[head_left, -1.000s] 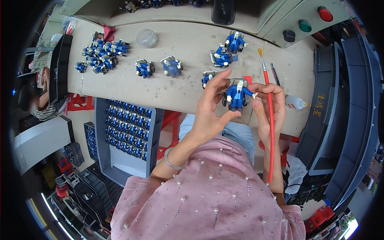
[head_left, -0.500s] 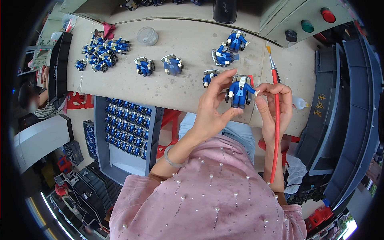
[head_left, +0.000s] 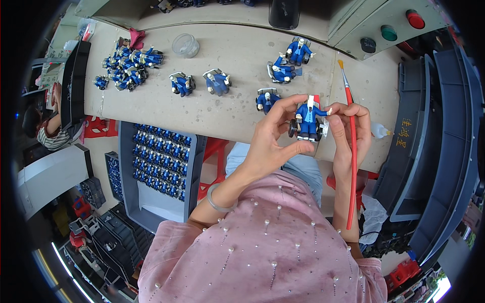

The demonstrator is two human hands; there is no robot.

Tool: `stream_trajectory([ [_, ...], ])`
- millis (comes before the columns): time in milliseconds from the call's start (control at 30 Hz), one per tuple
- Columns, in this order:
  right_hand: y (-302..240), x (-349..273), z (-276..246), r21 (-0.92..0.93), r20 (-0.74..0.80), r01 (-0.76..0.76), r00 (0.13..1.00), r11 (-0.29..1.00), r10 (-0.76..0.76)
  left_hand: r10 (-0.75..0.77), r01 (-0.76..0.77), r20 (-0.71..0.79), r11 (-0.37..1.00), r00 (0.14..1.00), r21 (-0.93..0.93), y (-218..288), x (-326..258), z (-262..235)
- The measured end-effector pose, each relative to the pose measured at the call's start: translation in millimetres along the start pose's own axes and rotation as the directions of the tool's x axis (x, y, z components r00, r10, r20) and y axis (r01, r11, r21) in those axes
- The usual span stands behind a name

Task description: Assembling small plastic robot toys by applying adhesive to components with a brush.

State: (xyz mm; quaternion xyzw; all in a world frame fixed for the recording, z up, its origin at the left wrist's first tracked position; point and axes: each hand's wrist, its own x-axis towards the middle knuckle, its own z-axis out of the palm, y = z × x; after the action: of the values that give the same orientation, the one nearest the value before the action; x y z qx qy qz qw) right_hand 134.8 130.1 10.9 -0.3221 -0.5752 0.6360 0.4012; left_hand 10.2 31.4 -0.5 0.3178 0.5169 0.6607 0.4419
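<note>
Pinching the blue seated toy figure (head_left: 308, 121) from both sides, the left hand (head_left: 270, 144) grips it with thumb and fingers while the right hand (head_left: 348, 131) steadies it and clasps a red paintbrush (head_left: 351, 151). Finished figures (head_left: 217, 82) sit on the surface (head_left: 237, 50) at eleven o'clock; a tray (head_left: 189, 166) at nine.

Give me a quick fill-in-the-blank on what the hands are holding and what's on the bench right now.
1. Both hands hold one blue toy figure on ____ wheels.
2. The right hand also holds a paintbrush with a ____ handle.
3. The grey tray below the bench edge holds rows of ____ figures.
4. The left hand grips the figure from the person's ____ side.

Missing words: black; red; blue; left
</note>
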Motion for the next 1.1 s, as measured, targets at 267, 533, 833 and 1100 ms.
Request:
stream_trajectory([
  [267, -2.0, 0.7, -1.2, -0.009, -0.04, -0.071, 0.997, 0.997, 0.071, 0.01, -0.01, 0.027, 1.0, 1.0, -0.003, -1.1, -0.5, 1.7],
  [533, -0.6, 0.0, -0.6, -0.02, -0.049, -0.073, 0.996, 0.997, 0.072, 0.0, 0.0, 0.017, 1.0, 1.0, 0.003, -2.3, -1.8, 1.3],
  [833, 0.3, -0.5, -1.1, -0.025, -0.051, -0.094, 0.994, 0.995, 0.092, -0.013, 0.014, 0.019, 1.0, 1.0, -0.021, -2.4, -2.1, 1.9],
  [1100, 0.5, -0.4, -0.1, -0.031, -0.051, -0.097, 0.994, 0.995, 0.096, -0.002, 0.002, 0.013, 1.0, 1.0, -0.014, -3.5, -2.4, 1.0],
])
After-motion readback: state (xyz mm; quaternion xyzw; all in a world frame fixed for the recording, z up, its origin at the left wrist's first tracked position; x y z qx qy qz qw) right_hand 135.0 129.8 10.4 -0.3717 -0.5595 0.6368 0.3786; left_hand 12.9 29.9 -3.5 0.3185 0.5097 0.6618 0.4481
